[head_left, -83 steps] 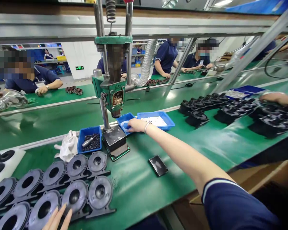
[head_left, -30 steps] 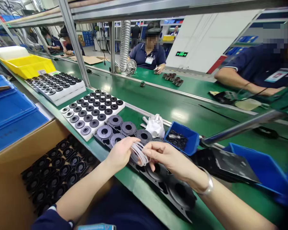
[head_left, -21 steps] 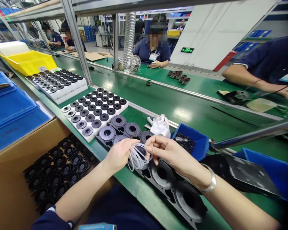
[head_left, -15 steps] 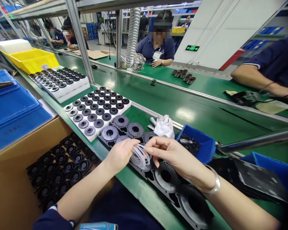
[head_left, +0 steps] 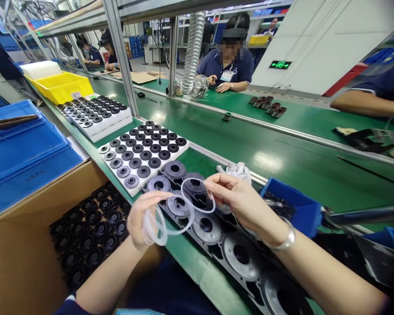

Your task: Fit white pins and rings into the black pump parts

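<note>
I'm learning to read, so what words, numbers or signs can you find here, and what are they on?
No words or numbers can be read.
Green sign on the white wall: arrows and a little figure, no letters I can see.
Label on the big yellow bin: too small.
Badge on the person across: too small.
Marks on the blue crate: too blurred.

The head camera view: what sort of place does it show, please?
Probably a factory assembly line. Black round parts stand in rows on a white foam tray, a person in a navy shirt sits working across the long green bench, and a green exit sign hangs on the wall.
</note>
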Available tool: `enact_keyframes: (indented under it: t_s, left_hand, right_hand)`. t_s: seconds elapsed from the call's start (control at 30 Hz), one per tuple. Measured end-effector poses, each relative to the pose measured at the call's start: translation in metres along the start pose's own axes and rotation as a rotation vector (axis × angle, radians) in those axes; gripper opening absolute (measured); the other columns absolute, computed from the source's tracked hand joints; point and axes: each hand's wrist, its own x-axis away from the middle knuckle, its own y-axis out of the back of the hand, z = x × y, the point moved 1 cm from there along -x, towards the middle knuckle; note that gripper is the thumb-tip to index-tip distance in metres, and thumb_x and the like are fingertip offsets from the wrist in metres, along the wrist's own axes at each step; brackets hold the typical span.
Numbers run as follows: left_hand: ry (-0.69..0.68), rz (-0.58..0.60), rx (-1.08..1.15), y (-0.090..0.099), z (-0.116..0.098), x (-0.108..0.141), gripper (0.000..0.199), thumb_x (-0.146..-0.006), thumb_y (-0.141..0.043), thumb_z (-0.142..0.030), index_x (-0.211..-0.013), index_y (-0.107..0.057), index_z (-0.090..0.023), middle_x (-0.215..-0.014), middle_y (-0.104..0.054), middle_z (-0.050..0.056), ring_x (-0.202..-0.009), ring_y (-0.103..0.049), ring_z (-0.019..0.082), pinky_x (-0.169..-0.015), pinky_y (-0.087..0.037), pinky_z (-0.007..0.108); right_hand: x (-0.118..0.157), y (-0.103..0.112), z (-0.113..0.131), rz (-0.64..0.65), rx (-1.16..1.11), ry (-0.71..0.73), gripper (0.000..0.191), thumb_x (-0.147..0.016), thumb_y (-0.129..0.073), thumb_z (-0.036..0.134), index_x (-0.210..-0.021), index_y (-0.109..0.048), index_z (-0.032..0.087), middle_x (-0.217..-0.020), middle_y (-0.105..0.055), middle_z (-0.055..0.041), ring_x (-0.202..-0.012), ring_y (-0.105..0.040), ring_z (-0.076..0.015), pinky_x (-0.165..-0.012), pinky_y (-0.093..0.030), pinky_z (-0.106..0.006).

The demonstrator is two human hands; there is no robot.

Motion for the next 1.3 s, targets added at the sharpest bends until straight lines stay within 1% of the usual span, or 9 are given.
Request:
enact_keyframes:
  t_s: [0.1, 0.2, 0.37, 0.43, 0.5, 0.6, 0.73, 0.97, 1.3]
  left_hand:
    - [0.096, -0.211, 0.082, 0.012, -0.005, -0.016, 0.014, -0.099, -0.043, -0.019, -0.104, -0.056, -0.018, -0.105, -0.067, 0.007, -0.09, -0.072, 0.021, -0.075, -0.063, 0.04]
    - [0.199, -0.222, 0.126, 0.022, 0.0, -0.029, 0.008, -0.097, -0.049, -0.021, -0.093, -0.055, -0.016, -0.099, -0.066, 0.005, -0.081, -0.073, 0.018, -0.07, -0.063, 0.034]
    - [0.255, -0.036, 0.107, 0.029, 0.021, -0.033, 0.032, -0.098, -0.044, -0.026, -0.077, -0.063, -0.013, -0.087, -0.068, 0.005, -0.071, -0.071, 0.017, -0.066, -0.061, 0.034]
    - [0.26, 0.102, -0.076, 0.028, 0.03, -0.033, 0.044, -0.101, -0.035, -0.028, -0.075, -0.068, -0.014, -0.09, -0.07, 0.008, -0.082, -0.071, 0.019, -0.079, -0.06, 0.037]
    - [0.227, 0.272, -0.302, 0.024, 0.041, -0.036, 0.043, -0.101, -0.032, -0.027, -0.091, -0.072, -0.015, -0.104, -0.071, 0.011, -0.102, -0.067, 0.02, -0.098, -0.054, 0.041]
    - [0.12, 0.522, -0.535, 0.012, 0.059, -0.04, 0.038, -0.097, -0.036, -0.021, -0.122, -0.063, -0.013, -0.132, -0.061, 0.013, -0.125, -0.056, 0.021, -0.111, -0.045, 0.043]
    - [-0.001, 0.717, -0.694, -0.005, 0.08, -0.039, 0.043, -0.09, -0.042, -0.014, -0.131, -0.055, -0.007, -0.142, -0.052, 0.017, -0.135, -0.048, 0.024, -0.114, -0.042, 0.043]
    - [-0.051, 0.786, -0.829, -0.01, 0.087, -0.032, 0.047, -0.088, -0.042, -0.01, -0.134, -0.053, -0.012, -0.147, -0.049, 0.013, -0.139, -0.043, 0.024, -0.118, -0.036, 0.047]
    - [-0.059, 0.839, -0.834, -0.01, 0.085, -0.035, 0.053, -0.083, -0.043, -0.006, -0.135, -0.051, -0.015, -0.149, -0.046, 0.014, -0.141, -0.04, 0.026, -0.117, -0.036, 0.049]
  right_hand:
    - [-0.03, 0.005, -0.006, -0.005, 0.072, 0.039, 0.04, -0.076, -0.075, 0.054, -0.074, -0.061, 0.017, -0.063, -0.052, -0.0003, -0.055, -0.039, -0.0098, -0.053, -0.029, -0.026]
    - [-0.066, 0.005, -0.014, -0.008, 0.128, 0.066, 0.042, -0.072, -0.075, 0.054, -0.076, -0.061, 0.015, -0.063, -0.052, 0.001, -0.053, -0.04, -0.0086, -0.051, -0.03, -0.024]
    - [-0.123, -0.005, -0.027, -0.074, 0.301, 0.059, 0.026, -0.081, -0.065, 0.039, -0.079, -0.061, 0.013, -0.061, -0.053, 0.0011, -0.05, -0.043, -0.0088, -0.048, -0.033, -0.023]
    - [-0.138, -0.008, -0.032, -0.1, 0.369, 0.068, 0.019, -0.083, -0.064, 0.031, -0.078, -0.063, 0.013, -0.06, -0.056, 0.0003, -0.051, -0.045, -0.0095, -0.049, -0.033, -0.022]
    - [-0.148, -0.009, -0.036, -0.116, 0.415, 0.078, 0.015, -0.082, -0.064, 0.026, -0.076, -0.065, 0.012, -0.06, -0.057, -0.0003, -0.053, -0.047, -0.0101, -0.05, -0.034, -0.022]
    - [-0.155, -0.009, -0.04, -0.122, 0.47, 0.083, 0.013, -0.082, -0.065, 0.022, -0.075, -0.067, 0.012, -0.063, -0.061, -0.0013, -0.055, -0.051, -0.0107, -0.054, -0.036, -0.022]
    - [-0.155, -0.008, -0.042, -0.117, 0.502, 0.076, 0.012, -0.083, -0.066, 0.021, -0.075, -0.066, 0.012, -0.066, -0.064, -0.0019, -0.057, -0.053, -0.0104, -0.057, -0.04, -0.021]
    - [-0.157, 0.0, -0.039, -0.066, 0.493, -0.02, 0.015, -0.085, -0.062, 0.021, -0.074, -0.066, 0.012, -0.058, -0.061, -0.0013, -0.043, -0.046, -0.0089, -0.043, -0.034, -0.021]
    - [-0.17, -0.004, -0.037, -0.052, 0.52, -0.059, 0.024, -0.082, -0.068, 0.023, -0.062, -0.06, 0.013, -0.05, -0.053, 0.0004, -0.041, -0.04, -0.0067, -0.039, -0.031, -0.02]
